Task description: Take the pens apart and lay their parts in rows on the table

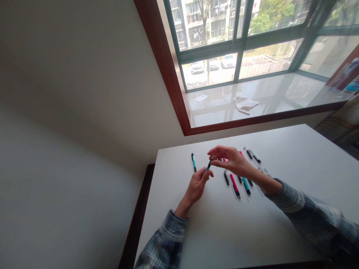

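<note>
My left hand is closed around the lower part of a teal-and-black pen, which points up at a slant. At the pen's upper end, the thumb and fingers of my right hand pinch its dark tip. Another teal-and-black pen lies on the white table beyond my left hand. Below and beside my right hand are several loose pen parts, among them a red barrel, a teal barrel, a black piece and thin refills. My right hand and forearm hide some of these parts.
The white table meets the wall under a window with a reddish wooden frame. On the sill lie a crumpled white cloth and a paper piece. A clear bottle stands at the far right.
</note>
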A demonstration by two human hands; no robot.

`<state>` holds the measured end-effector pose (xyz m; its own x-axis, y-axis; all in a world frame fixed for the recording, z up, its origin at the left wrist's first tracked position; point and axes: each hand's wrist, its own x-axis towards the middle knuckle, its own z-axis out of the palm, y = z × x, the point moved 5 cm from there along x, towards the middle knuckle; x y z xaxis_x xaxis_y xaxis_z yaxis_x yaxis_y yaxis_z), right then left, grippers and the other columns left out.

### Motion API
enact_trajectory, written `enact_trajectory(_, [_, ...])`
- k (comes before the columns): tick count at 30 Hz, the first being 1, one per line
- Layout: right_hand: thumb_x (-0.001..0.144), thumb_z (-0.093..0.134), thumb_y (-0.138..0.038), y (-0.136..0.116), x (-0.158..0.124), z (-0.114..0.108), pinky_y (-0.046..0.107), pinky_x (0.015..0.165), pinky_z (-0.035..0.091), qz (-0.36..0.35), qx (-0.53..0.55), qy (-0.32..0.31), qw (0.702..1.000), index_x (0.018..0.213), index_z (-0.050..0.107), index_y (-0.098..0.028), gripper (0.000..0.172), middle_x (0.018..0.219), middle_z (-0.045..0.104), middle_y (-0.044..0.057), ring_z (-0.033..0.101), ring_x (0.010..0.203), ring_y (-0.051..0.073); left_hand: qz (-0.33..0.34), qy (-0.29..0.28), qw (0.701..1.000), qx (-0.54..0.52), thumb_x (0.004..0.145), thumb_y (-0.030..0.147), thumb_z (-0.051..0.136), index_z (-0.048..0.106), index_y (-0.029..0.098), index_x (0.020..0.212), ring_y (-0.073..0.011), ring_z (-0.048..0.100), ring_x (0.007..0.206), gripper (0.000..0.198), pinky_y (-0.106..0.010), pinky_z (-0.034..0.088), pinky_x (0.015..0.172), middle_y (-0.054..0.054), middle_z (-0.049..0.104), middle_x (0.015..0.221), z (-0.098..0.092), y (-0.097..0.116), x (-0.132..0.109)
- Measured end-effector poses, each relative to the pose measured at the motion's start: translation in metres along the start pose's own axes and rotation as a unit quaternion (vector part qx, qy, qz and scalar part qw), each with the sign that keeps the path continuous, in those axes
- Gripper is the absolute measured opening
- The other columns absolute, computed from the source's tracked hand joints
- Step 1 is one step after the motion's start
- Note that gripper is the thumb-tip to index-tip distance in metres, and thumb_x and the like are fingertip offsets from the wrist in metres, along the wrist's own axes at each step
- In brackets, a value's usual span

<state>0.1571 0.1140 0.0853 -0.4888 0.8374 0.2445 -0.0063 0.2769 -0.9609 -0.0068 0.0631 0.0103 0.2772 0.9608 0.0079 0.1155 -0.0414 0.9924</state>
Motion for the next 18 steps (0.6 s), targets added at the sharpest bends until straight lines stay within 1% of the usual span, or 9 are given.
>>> enact_trajectory(4, [0.085, 0.079, -0.044, -0.002, -0.001, 0.0, 0.037, 0.078, 0.06, -0.013, -0.053, 0.011, 0.998, 0.114, 0.073, -0.02, 0.038, 0.094, 0.074, 0.006, 0.07, 0.082, 0.02, -0.004, -0.004, 1.0, 0.008, 0.101, 0.057, 0.047, 0.062, 0.016, 0.088, -0.0138, 0.033, 0.067, 0.046, -0.027, 0.031, 0.065, 0.002, 0.04, 0.072, 0.001, 0.002, 0.0])
enact_trajectory(6, [0.086, 0.078, -0.045, -0.003, -0.001, 0.0, 0.037, 0.078, 0.059, -0.018, -0.07, 0.01, 0.997, 0.113, 0.073, -0.02, 0.037, 0.093, 0.075, 0.005, 0.07, 0.083, 0.02, -0.006, -0.005, 1.0, 0.013, 0.101, 0.058, 0.046, 0.062, 0.016, 0.088, -0.014, 0.033, 0.068, 0.046, -0.027, 0.031, 0.065, 0.001, 0.041, 0.073, 0.001, 0.002, 0.0])
enact_trajectory(8, [0.086, 0.078, -0.045, -0.004, -0.001, -0.001, 0.037, 0.079, 0.06, -0.019, -0.082, 0.0, 0.996, 0.114, 0.073, -0.021, 0.037, 0.098, 0.075, 0.006, 0.07, 0.084, 0.02, -0.005, -0.005, 1.0, 0.012, 0.101, 0.058, 0.047, 0.062, 0.016, 0.088, -0.0141, 0.033, 0.067, 0.047, -0.027, 0.031, 0.065, 0.001, 0.041, 0.072, 0.001, 0.002, 0.0])
enact_trajectory(11, [0.087, 0.076, -0.042, -0.008, -0.001, -0.004, 0.038, 0.083, 0.06, -0.019, -0.096, -0.012, 0.995, 0.12, 0.072, -0.022, 0.039, 0.112, 0.074, 0.009, 0.07, 0.091, 0.021, -0.002, -0.003, 1.0, 0.005, 0.101, 0.058, 0.047, 0.062, 0.016, 0.089, -0.014, 0.032, 0.067, 0.046, -0.027, 0.03, 0.064, 0.002, 0.039, 0.072, 0.0, 0.0, 0.0])
enact_trajectory(13, [0.09, 0.073, -0.04, -0.01, -0.002, -0.008, 0.038, 0.085, 0.059, -0.021, -0.103, -0.014, 0.994, 0.123, 0.071, -0.023, 0.037, 0.12, 0.073, 0.009, 0.07, 0.095, 0.021, 0.002, -0.003, 1.0, 0.002, 0.101, 0.056, 0.047, 0.062, 0.016, 0.089, -0.0138, 0.032, 0.067, 0.045, -0.027, 0.029, 0.064, 0.002, 0.038, 0.071, -0.001, -0.002, -0.001])
enact_trajectory(15, [0.092, 0.07, -0.04, -0.012, -0.001, -0.01, 0.038, 0.085, 0.059, -0.025, -0.113, -0.023, 0.993, 0.119, 0.072, -0.022, 0.032, 0.119, 0.073, 0.009, 0.07, 0.096, 0.021, 0.005, -0.004, 1.0, 0.001, 0.102, 0.056, 0.048, 0.063, 0.015, 0.09, -0.0136, 0.032, 0.067, 0.045, -0.027, 0.029, 0.064, 0.003, 0.037, 0.071, -0.001, -0.003, -0.001])
enact_trajectory(18, [0.094, 0.068, -0.044, -0.013, -0.001, -0.01, 0.036, 0.08, 0.059, -0.028, -0.139, -0.035, 0.989, 0.105, 0.074, -0.02, 0.027, 0.106, 0.075, 0.008, 0.07, 0.089, 0.02, 0.005, -0.006, 1.0, 0.005, 0.102, 0.055, 0.047, 0.064, 0.016, 0.089, -0.0136, 0.032, 0.066, 0.045, -0.027, 0.029, 0.064, 0.003, 0.038, 0.071, 0.0, -0.003, -0.001])
